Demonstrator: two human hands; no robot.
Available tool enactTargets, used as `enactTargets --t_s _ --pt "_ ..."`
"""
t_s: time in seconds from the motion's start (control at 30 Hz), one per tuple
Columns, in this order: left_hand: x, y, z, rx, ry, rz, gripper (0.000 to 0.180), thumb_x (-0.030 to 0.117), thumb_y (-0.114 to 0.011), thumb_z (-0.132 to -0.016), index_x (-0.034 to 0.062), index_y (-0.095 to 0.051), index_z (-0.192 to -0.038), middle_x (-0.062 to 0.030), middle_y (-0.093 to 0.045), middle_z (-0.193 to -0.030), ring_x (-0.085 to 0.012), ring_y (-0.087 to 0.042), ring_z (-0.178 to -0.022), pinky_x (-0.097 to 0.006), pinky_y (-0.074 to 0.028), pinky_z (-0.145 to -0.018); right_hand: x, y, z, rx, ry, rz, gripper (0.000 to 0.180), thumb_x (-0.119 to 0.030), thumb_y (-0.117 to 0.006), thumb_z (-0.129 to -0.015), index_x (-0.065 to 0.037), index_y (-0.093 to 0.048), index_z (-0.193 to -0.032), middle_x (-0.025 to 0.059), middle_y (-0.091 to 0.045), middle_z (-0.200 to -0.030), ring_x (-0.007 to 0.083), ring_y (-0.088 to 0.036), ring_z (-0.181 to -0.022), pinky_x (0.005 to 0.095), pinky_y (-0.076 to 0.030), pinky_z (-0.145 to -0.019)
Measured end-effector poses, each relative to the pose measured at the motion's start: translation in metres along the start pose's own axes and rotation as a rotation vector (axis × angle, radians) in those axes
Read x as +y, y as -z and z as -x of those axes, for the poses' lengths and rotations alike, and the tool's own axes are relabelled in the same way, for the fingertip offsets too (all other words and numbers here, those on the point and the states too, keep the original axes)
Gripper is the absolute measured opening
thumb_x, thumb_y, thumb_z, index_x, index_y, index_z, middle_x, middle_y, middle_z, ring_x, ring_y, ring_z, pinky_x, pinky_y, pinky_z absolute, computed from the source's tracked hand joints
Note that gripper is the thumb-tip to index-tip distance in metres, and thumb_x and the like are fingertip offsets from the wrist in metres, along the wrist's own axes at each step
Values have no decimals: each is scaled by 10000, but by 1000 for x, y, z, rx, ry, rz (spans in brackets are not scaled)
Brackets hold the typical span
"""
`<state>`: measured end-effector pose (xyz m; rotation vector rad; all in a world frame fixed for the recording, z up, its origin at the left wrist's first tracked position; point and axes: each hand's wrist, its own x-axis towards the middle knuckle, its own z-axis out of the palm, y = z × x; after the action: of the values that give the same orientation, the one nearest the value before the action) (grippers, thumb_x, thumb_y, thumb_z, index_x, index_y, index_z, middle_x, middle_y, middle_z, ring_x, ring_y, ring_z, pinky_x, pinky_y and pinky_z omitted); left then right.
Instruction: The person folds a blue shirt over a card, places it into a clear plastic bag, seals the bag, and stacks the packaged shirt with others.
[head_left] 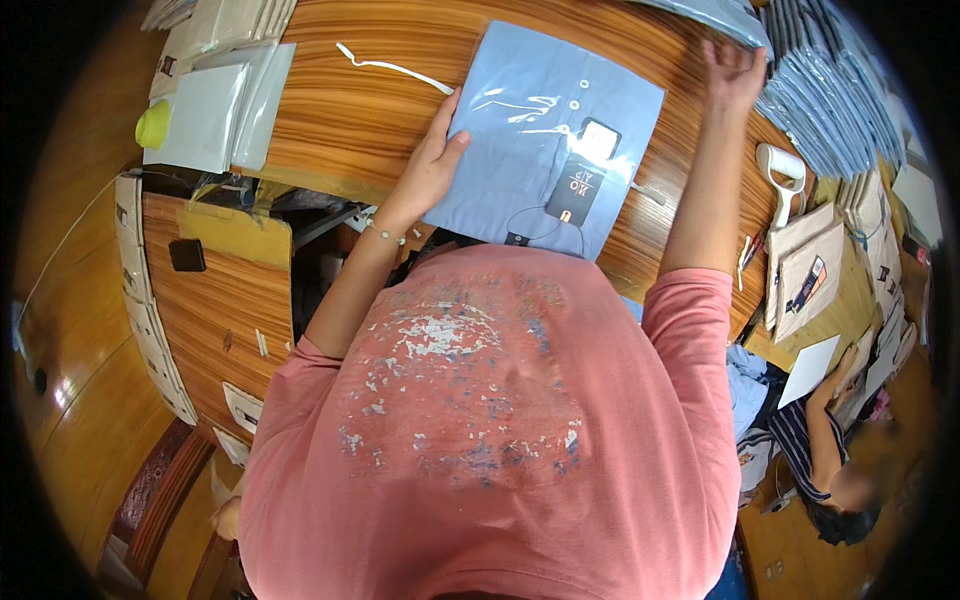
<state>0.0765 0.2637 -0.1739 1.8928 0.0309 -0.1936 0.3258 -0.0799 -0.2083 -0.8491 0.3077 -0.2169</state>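
A folded light-blue shirt [520, 110] in a clear plastic bag lies on the striped wooden table, its row of buttons and dark hang tag [569, 190] showing. My left hand [440, 150] grips the bag's left edge, thumb on top. Farther out to the right, my right hand [735, 78] is palm up with its fingers apart. Its fingertips are at the lower edge of another bagged blue shirt [725, 18], part of which is cut off by the picture's top. Whether they touch it I cannot tell.
Bagged blue shirts [825, 100] form a tall stack at right. Nearby lie a white handheld tool [782, 175] and beige packets [808, 270]. White packets [205, 115] and a green roll [152, 125] stand at far left. A white strip [395, 68] lies behind. Another person [825, 440] works at lower right.
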Motion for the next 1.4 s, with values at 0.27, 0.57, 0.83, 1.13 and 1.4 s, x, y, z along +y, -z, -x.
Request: enactTargets --t_s 0.27,0.57,0.83,1.13,1.4 --pt "-3 3 -6 -41 10 35 565 174 -439 -935 6 -189 -1413 -188 -249 -1452 -279 -244 -1347 -336 -196 -1086 58 12 -66 219 -243 -72 373 -123 -442 -924 -52 -393 -1287 136 -436 -1321 359 -437 -1199 653 -338 -951" --pt "-12 -2 -23 -46 -230 207 627 155 -497 -906 22 -171 -1425 -149 -206 -1479 -259 -191 -1368 -345 -146 -1104 -68 -42 -18 -80 -66 401 173 -121 -494 -886 -87 -484 -1055 108 -599 -870 229 -622 -840 389 -554 -470" --pt "-28 -2 -21 -112 -221 222 479 97 -481 -891 44 -364 -1353 -114 -357 -1409 -246 -248 -1346 -339 -161 -1101 -169 -127 219 -5 137 471 325 -151 -559 -882 33 -511 -1146 136 -607 -1045 215 -619 -885 329 -511 -788" --pt "-39 7 -25 -318 121 665 629 353 -425 -955 7 -187 -1424 -132 -260 -1446 -217 -250 -1325 -310 -195 -1081 11 34 267 -17 117 1132 281 -184 -573 -874 53 -516 -1016 176 -505 -1051 281 -460 -1027 343 -341 -931" --pt "-4 20 -21 -404 109 531 826 145 -583 -852 56 -24 -1453 -129 -169 -1474 -207 -196 -1343 -317 -181 -1079 6 6 264 -139 241 1187 272 -132 -482 -910 71 -518 -1087 226 -508 -1113 342 -486 -1035 359 -369 -921"
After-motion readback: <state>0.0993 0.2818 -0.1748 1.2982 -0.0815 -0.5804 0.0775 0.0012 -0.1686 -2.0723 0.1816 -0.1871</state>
